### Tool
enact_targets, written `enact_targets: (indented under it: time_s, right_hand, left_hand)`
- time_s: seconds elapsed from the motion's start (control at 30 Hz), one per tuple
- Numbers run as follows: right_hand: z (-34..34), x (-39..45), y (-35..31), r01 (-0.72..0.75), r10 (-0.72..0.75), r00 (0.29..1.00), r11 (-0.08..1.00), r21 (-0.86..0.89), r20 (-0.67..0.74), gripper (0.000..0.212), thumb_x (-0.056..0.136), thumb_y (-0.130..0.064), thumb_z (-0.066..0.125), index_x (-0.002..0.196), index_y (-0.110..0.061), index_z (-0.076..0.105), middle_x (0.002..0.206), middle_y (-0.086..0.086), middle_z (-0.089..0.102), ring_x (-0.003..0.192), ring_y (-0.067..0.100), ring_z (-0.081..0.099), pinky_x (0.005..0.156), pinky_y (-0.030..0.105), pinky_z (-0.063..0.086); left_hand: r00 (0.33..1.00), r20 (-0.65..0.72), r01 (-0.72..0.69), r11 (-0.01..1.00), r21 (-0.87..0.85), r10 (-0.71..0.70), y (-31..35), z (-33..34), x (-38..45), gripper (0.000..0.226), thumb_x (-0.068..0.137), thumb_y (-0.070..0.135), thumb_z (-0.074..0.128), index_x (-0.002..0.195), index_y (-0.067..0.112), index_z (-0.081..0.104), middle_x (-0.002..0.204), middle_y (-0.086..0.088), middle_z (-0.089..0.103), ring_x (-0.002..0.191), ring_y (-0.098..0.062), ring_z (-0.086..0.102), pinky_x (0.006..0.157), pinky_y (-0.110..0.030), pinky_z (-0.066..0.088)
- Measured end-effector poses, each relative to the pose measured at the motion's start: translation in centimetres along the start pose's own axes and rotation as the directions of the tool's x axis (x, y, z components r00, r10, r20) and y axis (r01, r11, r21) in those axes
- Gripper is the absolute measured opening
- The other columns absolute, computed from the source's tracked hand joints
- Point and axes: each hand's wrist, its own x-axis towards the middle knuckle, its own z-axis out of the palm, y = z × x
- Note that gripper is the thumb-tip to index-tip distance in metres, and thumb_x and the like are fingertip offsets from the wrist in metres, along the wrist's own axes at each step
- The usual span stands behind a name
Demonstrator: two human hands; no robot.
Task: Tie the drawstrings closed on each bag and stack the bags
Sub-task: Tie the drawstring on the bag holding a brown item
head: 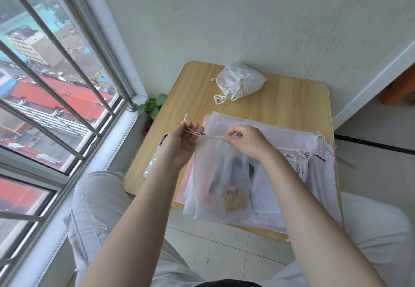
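White cord (190, 131) is pinched in the left hand (179, 143) while the right hand (244, 141) grips the mouth of the bag (215, 174) held over the counter's (280, 107) near side, so pull left steadily, gathering the mouth evenly before knotting.

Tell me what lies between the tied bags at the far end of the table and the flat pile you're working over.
In the head view, only bare wooden table separates the tied bags from the flat pile; the bags' white cord loops trail partway into that gap.
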Motion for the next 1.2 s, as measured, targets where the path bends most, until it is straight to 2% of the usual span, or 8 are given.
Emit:
enact_targets:
  time_s: [0.33,0.47,0.63,0.8,0.87,0.97,1.1,1.2]
  right_hand:
    - [-1.1,-0.4,1.7,-0.129,0.140,0.988,0.982,0.138,-0.068,0.035,0.093,-0.026,0.053,0.064,-0.012,0.040,0.057,-0.001,0.033,0.056,0.016,0.034,0.055,0.029,0.027]
    - [-0.9,-0.7,2.3,-0.206,0.208,0.978,0.942,0.263,0.022,0.022,0.089,-0.020,0.058,0.078,-0.002,0.062,0.062,-0.002,0.046,0.059,0.013,0.043,0.060,0.026,0.036]
    - [-0.9,-1.0,3.4,-0.232,0.226,0.972,0.923,0.307,0.056,0.010,0.090,-0.016,0.061,0.083,-0.010,0.063,0.066,-0.003,0.053,0.062,0.012,0.049,0.060,0.021,0.039]
    - [-0.6,-1.0,4.4,-0.211,0.278,0.960,0.795,0.569,-0.033,0.025,0.099,-0.014,0.051,0.076,-0.013,0.061,0.072,0.005,0.060,0.059,0.015,0.054,0.062,0.027,0.044]
    - [-0.9,-0.9,4.2,-0.196,0.350,0.934,0.672,0.714,-0.072,0.033,0.101,-0.015,0.047,0.069,-0.012,0.053,0.068,0.007,0.056,0.056,0.017,0.051,0.058,0.029,0.042]
    - [-1.4,-0.6,4.1,-0.122,0.451,0.892,0.263,0.957,-0.010,0.037,0.100,-0.020,0.051,0.065,-0.013,0.043,0.066,0.006,0.050,0.060,0.020,0.051,0.060,0.031,0.044]
    - [-1.5,-0.9,4.0,0.055,0.405,0.914,-0.186,0.981,0.025,0.042,0.097,-0.024,0.058,0.060,-0.013,0.041,0.084,0.012,0.063,0.086,0.026,0.068,0.091,0.039,0.055]
    - [-1.0,-0.9,3.4,0.080,0.343,0.939,-0.316,0.945,0.036,0.046,0.100,-0.028,0.053,0.057,-0.015,0.041,0.057,0.002,0.051,0.052,0.014,0.058,0.069,0.031,0.060]
  left_hand:
    - [0.987,-0.150,0.014,0.970,-0.243,-0.051,-0.5,-0.1,0.0,0.043,0.104,0.035,0.034,0.076,0.009,0.054,0.057,0.002,0.031,0.044,-0.013,0.029,0.062,-0.026,0.049]
    - [0.979,-0.200,-0.004,0.966,-0.259,-0.049,-0.5,0.4,-0.3,0.026,0.101,0.023,0.042,0.082,0.009,0.053,0.057,0.002,0.028,0.041,-0.013,0.028,0.046,-0.017,0.045]
    - [0.968,-0.246,-0.016,0.975,-0.223,-0.040,-0.7,0.3,-0.4,0.006,0.096,0.010,0.050,0.089,0.011,0.051,0.056,0.002,0.025,0.041,-0.014,0.026,0.039,-0.019,0.030]
    - [0.949,-0.314,0.010,1.000,-0.026,-0.017,-1.1,-0.8,-0.2,0.004,0.092,0.016,0.052,0.088,0.016,0.052,0.056,0.003,0.034,0.040,-0.013,0.025,0.040,-0.017,0.037]
    - [0.941,-0.337,0.009,0.999,0.037,0.004,-1.3,-1.0,-0.3,0.006,0.092,0.017,0.051,0.087,0.018,0.053,0.057,0.003,0.037,0.042,-0.013,0.024,0.044,-0.019,0.036]
    - [0.928,-0.368,-0.004,0.989,0.146,0.058,-1.4,-0.8,-0.7,0.010,0.093,0.017,0.051,0.085,0.019,0.057,0.053,0.004,0.035,0.041,-0.013,0.024,0.056,-0.026,0.036]
    - [0.938,-0.337,-0.059,0.995,0.075,0.080,-1.5,-0.4,-1.1,0.009,0.096,0.016,0.056,0.090,0.014,0.062,0.055,0.003,0.028,0.045,-0.012,0.024,0.057,-0.026,0.045]
    - [0.956,-0.280,-0.123,0.986,-0.108,0.089,-1.6,-0.3,-1.1,0.011,0.098,0.012,0.055,0.091,0.007,0.061,0.051,0.005,0.023,0.041,-0.009,0.022,0.046,-0.018,0.039]
